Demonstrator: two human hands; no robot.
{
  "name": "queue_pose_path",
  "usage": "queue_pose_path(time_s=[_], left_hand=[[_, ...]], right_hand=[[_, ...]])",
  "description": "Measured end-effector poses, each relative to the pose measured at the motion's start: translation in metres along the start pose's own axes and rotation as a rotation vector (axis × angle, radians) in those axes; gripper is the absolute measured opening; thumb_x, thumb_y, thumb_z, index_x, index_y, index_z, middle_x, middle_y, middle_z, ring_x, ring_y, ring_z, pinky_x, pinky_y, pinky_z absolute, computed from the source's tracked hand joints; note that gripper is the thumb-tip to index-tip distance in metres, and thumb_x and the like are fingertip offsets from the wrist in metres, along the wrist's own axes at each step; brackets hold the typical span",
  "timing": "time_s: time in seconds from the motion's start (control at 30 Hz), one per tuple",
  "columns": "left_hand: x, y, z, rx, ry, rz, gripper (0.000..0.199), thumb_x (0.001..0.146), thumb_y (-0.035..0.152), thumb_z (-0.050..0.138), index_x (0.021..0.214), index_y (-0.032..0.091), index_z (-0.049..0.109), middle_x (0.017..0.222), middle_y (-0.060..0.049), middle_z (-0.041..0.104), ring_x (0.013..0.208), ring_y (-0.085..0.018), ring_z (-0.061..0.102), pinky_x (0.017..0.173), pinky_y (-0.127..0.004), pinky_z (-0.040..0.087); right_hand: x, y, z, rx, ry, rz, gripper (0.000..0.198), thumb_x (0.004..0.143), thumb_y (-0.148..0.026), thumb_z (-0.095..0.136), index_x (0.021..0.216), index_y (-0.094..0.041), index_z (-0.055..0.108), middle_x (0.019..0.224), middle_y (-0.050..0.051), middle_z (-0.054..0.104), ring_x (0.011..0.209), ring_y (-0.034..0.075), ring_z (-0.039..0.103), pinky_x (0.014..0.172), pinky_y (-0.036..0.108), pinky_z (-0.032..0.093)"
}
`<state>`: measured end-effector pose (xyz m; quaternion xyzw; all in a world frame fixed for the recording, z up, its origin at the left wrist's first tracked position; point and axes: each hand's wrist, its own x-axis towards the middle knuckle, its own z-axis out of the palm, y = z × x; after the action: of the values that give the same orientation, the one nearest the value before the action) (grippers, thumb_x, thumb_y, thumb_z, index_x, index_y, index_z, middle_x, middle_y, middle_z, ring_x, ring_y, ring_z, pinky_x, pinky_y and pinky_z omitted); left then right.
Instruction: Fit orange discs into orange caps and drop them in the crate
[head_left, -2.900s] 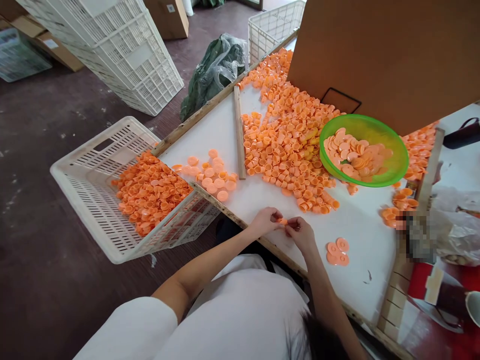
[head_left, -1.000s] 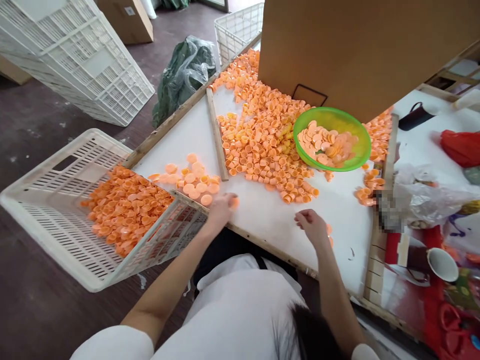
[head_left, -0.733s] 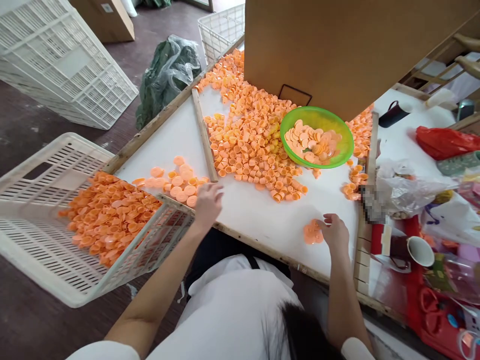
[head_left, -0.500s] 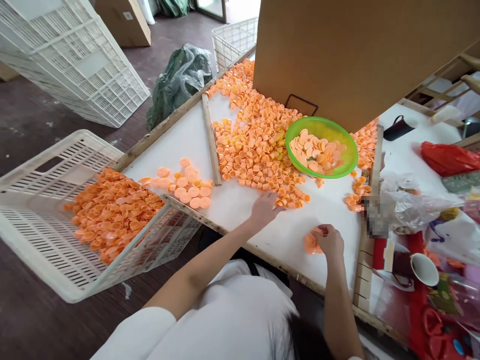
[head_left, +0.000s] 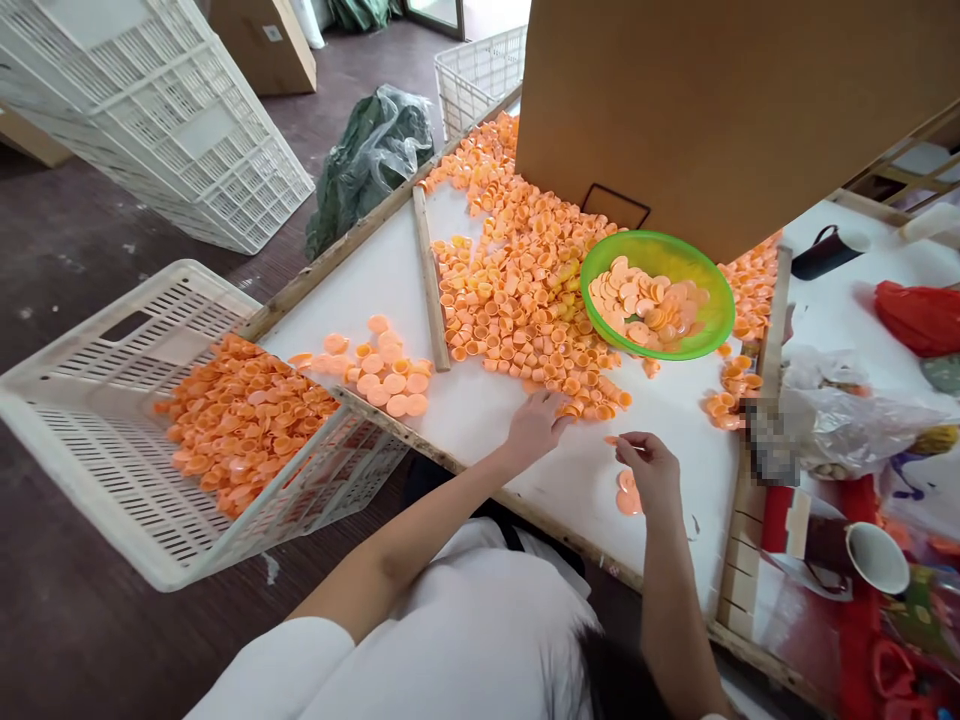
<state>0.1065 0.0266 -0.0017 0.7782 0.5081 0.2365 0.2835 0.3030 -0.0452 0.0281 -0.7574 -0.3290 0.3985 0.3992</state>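
My left hand [head_left: 537,430] reaches to the near edge of a heap of small orange plastic cups [head_left: 517,310], its fingers stretched out against the nearest ones. The fingertips are partly hidden, but no cup is visibly lifted. To the right, my right hand [head_left: 654,468] is closed in a pinch on a thin orange disc [head_left: 612,440], seen nearly edge-on above the white tabletop [head_left: 480,425]. A few more discs [head_left: 628,494] lie just beneath that hand. Beyond both hands, a green bowl [head_left: 716,318] holds many flat orange discs.
A wooden strip [head_left: 431,280] divides the table, with discs and cups [head_left: 390,375] left of it. A white crate [head_left: 82,440] full of orange pieces stands at the table's left edge. A large cardboard box [head_left: 675,110] rises behind the bowl. Mugs [head_left: 877,558] and bags crowd the right side.
My right hand has risen slightly from the loose discs with one disc pinched in it. My left hand stays at the heap's edge. The view has shifted a little.
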Motion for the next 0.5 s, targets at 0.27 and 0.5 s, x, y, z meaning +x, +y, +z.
queue_pose_path(time_s=[0.27, 0.5], left_hand=[[-0.004, -0.018, -0.011, 0.038, -0.038, 0.006, 0.025, 0.086, 0.026, 0.054, 0.111, 0.023, 0.059, 0.101, -0.005, 0.054, 0.096, -0.018, 0.052, 0.084, -0.030, 0.046], [-0.037, -0.035, -0.032, 0.081, -0.222, 0.106, 0.032, 0.071, 0.017, 0.072, 0.101, 0.019, 0.061, 0.099, -0.005, 0.054, 0.098, -0.021, 0.049, 0.088, -0.033, 0.045]], right_hand=[[-0.012, 0.021, 0.002, 0.052, -0.005, 0.056, 0.040, 0.063, -0.047, 0.072, 0.088, -0.018, 0.062, 0.085, 0.006, 0.068, 0.072, 0.020, 0.066, 0.059, 0.027, 0.049], [-0.013, 0.024, 0.014, 0.120, -0.044, -0.002, 0.040, 0.065, -0.040, 0.072, 0.096, -0.017, 0.063, 0.090, 0.006, 0.066, 0.076, 0.017, 0.064, 0.067, 0.030, 0.053]])
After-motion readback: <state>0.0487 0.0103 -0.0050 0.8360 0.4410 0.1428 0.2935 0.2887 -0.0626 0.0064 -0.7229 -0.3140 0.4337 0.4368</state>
